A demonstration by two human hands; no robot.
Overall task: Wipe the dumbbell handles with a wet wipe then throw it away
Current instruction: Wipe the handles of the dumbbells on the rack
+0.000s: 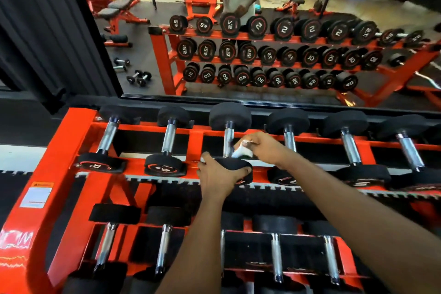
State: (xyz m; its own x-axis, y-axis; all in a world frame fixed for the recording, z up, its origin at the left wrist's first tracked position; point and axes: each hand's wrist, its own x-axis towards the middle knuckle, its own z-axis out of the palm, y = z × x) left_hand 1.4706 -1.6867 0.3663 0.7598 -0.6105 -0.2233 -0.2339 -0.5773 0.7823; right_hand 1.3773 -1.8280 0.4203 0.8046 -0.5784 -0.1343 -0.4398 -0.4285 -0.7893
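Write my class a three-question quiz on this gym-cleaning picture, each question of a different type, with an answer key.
1. True or false: the left hand grips the near head of the dumbbell being wiped.
2. The right hand presses the wet wipe against: A) the far head, B) the chrome handle, C) the mirror.
3. Fill in: counting from the left end of the rack, that top-row dumbbell is number ___.
Key: 1 true; 2 B; 3 three.
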